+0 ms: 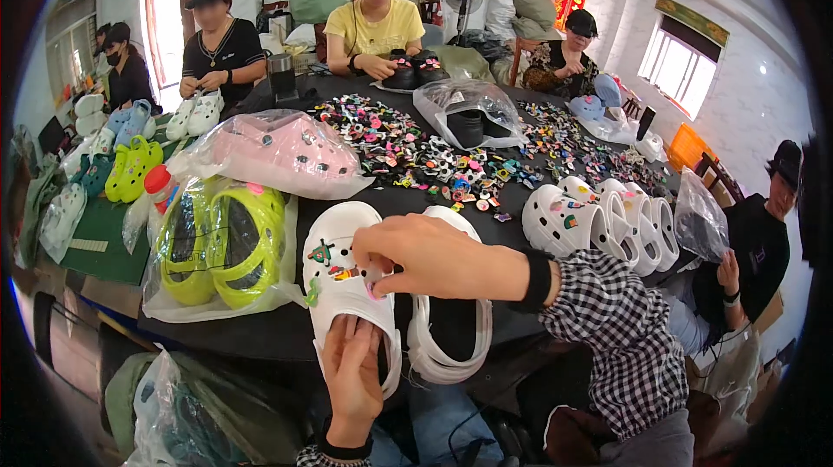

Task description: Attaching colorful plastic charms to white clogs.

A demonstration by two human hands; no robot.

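A white clog (340, 228) stands toe-away at the table's near edge, with a green charm, a dark red-and-yellow charm and a light green one on its upper. My left hand (351, 371) reaches into its foot opening, steadying it from inside; the fingertips are hidden under the upper. Over the clog's right side, my right hand (434, 254) pinches a small pink shoe charm (376, 291) against the upper. The second white clog (449, 354) is just right of it, partly covered by my right hand and wrist.
Bagged lime clogs (247, 250) and bagged pink clogs (278, 150) lie to the left. Loose colourful charms (451, 163) spread across the middle. More white clogs (564, 220) stand at right. Several people sit around the table, one in a yellow shirt (373, 29) handling black clogs.
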